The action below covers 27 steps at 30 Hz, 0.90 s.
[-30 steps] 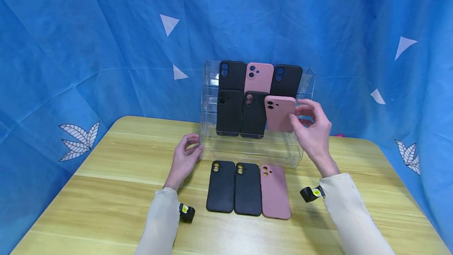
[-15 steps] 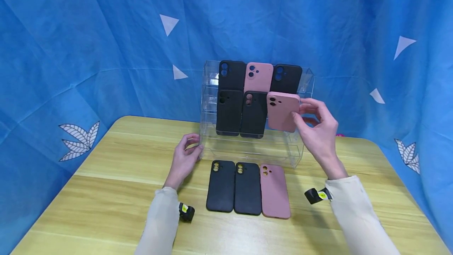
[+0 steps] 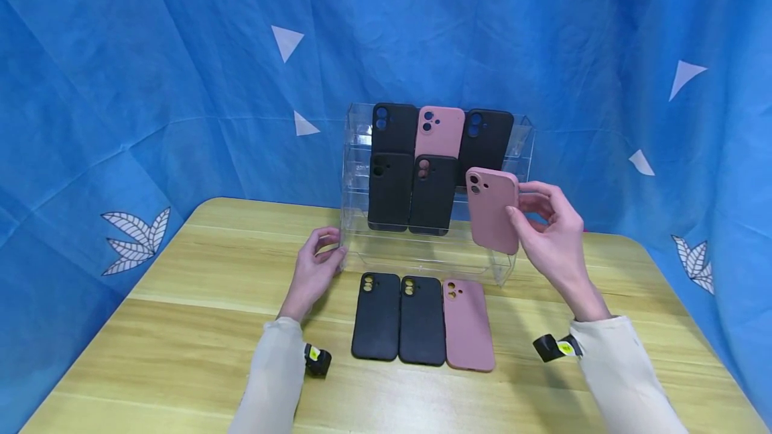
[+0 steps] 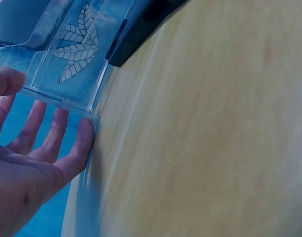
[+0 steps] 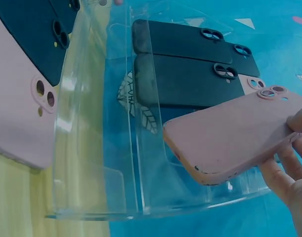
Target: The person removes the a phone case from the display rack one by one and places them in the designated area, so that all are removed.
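Observation:
My right hand (image 3: pixel 551 230) pinches a pink phone case (image 3: pixel 491 209) by its right edge, thumb in front and fingers behind. The case tilts in front of the right part of a clear acrylic display rack (image 3: pixel 356 183); in the right wrist view its lower end stands free of the tier lip. At the rack's lower left side, my left hand (image 3: pixel 313 270) holds the edge, its thumb (image 4: pixel 12 81) at the front and its fingertips along the side. Two black cases, a left one (image 3: pixel 389 193) and a right one (image 3: pixel 433 199), stand in the middle tier.
Behind them, the top tier bears a black case (image 3: pixel 392 129), a pink case (image 3: pixel 440 131) and another black case (image 3: pixel 487 139). Before the rack, two black cases (image 3: pixel 375 320) and a pink one (image 3: pixel 469 327) lie side by side on the wooden table (image 3: pixel 181 327). A blue curtain (image 3: pixel 181 52) hangs behind.
My right hand has drawn the pink case away from the middle tier, to the right and then down toward me, and its tilt has changed. The left hand has stayed at the rack.

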### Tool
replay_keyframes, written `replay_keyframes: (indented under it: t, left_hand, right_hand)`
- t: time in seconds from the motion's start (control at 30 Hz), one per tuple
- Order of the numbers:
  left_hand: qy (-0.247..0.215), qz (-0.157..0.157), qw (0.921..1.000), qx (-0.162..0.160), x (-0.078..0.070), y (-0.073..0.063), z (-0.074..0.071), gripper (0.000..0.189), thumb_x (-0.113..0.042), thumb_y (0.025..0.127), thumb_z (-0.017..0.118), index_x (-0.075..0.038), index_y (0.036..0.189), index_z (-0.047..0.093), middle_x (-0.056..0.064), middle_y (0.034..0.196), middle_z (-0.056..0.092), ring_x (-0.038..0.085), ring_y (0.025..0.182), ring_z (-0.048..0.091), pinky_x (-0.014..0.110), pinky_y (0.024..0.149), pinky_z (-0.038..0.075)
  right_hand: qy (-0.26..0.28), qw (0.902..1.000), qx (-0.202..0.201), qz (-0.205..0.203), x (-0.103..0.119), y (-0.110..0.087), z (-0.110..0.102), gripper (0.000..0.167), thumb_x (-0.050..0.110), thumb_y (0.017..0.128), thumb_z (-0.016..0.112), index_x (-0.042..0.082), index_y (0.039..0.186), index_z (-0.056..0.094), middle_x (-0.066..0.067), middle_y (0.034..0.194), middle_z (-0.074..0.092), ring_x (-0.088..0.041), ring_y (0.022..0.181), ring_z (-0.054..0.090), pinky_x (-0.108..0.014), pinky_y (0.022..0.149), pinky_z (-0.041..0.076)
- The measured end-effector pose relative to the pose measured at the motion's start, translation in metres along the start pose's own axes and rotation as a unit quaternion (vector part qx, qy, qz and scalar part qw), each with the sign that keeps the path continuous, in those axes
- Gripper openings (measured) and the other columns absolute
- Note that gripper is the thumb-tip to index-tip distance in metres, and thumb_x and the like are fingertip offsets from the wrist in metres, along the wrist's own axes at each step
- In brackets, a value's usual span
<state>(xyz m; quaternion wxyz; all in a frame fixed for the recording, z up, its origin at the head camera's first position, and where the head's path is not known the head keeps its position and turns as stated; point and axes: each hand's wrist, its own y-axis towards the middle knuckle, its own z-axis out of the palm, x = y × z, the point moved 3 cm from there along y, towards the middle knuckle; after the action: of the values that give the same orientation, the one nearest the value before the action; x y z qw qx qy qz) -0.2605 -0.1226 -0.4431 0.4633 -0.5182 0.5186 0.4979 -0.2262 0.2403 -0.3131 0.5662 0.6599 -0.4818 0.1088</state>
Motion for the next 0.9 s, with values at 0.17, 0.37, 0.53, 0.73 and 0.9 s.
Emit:
replay_keyframes:
  t: [0.17,0.37,0.53,0.73,0.9]
  left_hand:
    - [0.002,-0.002,1.0000,0.001,0.001,0.000,0.000,0.037,-0.007,0.099,0.062,-0.013,0.135,0.053,0.013,0.136,0.055,0.034,0.123,0.062,0.035,0.083,0.060]
    - [0.002,-0.005,1.0000,-0.001,0.001,0.000,0.000,0.037,-0.007,0.099,0.062,-0.013,0.135,0.053,0.013,0.137,0.055,0.034,0.124,0.062,0.034,0.083,0.060]
    - [0.002,-0.006,1.0000,0.000,0.000,0.000,0.001,0.037,-0.008,0.100,0.062,-0.013,0.135,0.053,0.013,0.137,0.055,0.033,0.123,0.062,0.035,0.084,0.060]
    - [0.003,-0.008,1.0000,0.001,-0.001,-0.001,0.001,0.036,-0.009,0.100,0.061,-0.013,0.136,0.053,0.013,0.138,0.055,0.033,0.124,0.061,0.037,0.087,0.060]
    - [0.004,-0.010,0.9999,-0.002,0.000,0.000,0.000,0.037,-0.008,0.100,0.061,-0.014,0.135,0.053,0.013,0.138,0.055,0.034,0.125,0.061,0.039,0.088,0.060]
  right_hand:
    - [0.016,0.9997,0.008,0.016,-0.005,-0.007,-0.006,0.040,-0.005,0.089,0.073,-0.001,0.127,0.061,0.021,0.093,0.067,0.007,0.085,0.067,-0.007,0.077,0.055]
    - [0.012,0.9996,0.012,0.021,-0.014,-0.016,-0.013,0.044,-0.009,0.088,0.072,-0.003,0.129,0.058,0.023,0.091,0.067,0.009,0.085,0.068,-0.006,0.080,0.055]
    - [0.005,0.9992,0.029,0.027,-0.021,-0.024,-0.018,0.044,-0.009,0.088,0.071,-0.003,0.130,0.058,0.025,0.092,0.068,0.010,0.085,0.068,-0.006,0.078,0.055]
    - [0.022,0.9975,0.050,0.044,-0.030,-0.035,-0.022,0.045,-0.015,0.085,0.068,-0.006,0.128,0.056,0.022,0.090,0.069,0.007,0.081,0.070,-0.010,0.072,0.058]
    - [0.029,0.9956,0.062,0.064,-0.039,-0.044,-0.026,0.045,-0.016,0.085,0.068,-0.006,0.127,0.056,0.022,0.087,0.070,0.007,0.078,0.070,-0.010,0.070,0.057]
